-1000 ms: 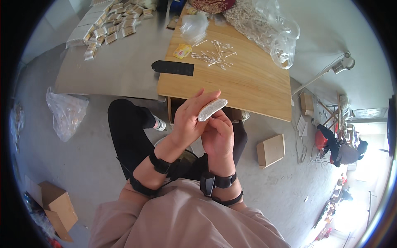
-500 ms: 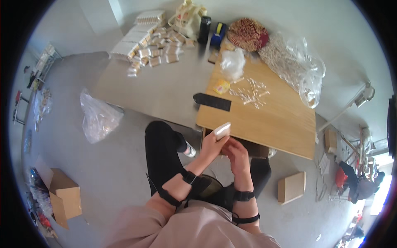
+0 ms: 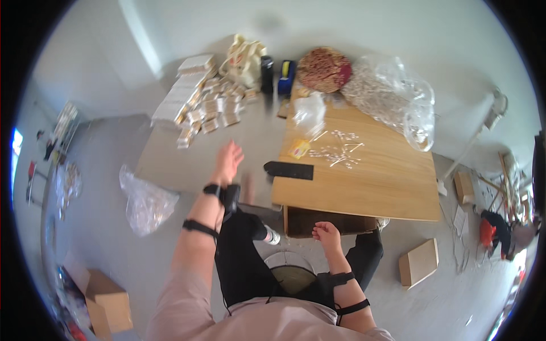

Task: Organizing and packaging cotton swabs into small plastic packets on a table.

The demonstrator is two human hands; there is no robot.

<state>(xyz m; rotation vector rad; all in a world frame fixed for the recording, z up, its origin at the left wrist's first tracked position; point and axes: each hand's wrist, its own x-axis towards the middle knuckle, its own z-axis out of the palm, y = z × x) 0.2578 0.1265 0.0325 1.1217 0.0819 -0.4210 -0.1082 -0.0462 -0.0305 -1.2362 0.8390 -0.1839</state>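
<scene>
My left hand (image 3: pixel 228 162) reaches out over the grey table (image 3: pixel 199 157), fingers stretched and apart, with nothing visible in it. Past its fingertips lies a heap of small clear packs of cotton swabs (image 3: pixel 213 108). My right hand (image 3: pixel 327 234) is held low at the front edge of the wooden board (image 3: pixel 387 193), its fingers curled together; whatever they hold, if anything, is hidden. Just behind it is an open brown box (image 3: pixel 301 220) under the board. Loose cotton swabs (image 3: pixel 341 149) are scattered on the board, beside a small yellow packet (image 3: pixel 299 148).
Neat stacks of white packs (image 3: pixel 179 94), a cream tote bag (image 3: pixel 244 59), a black bottle (image 3: pixel 267 74) and a blue tape dispenser (image 3: pixel 286 78) line the back. A big clear bag of swabs (image 3: pixel 387 91) and a black flat strip (image 3: pixel 289 170) rest on the board. Cardboard boxes (image 3: pixel 420 262) stand on the floor.
My left hand has moved away from my right, forward and left over the grey table; the small pack it held no longer shows in it. My right hand stays low at the board's edge.
</scene>
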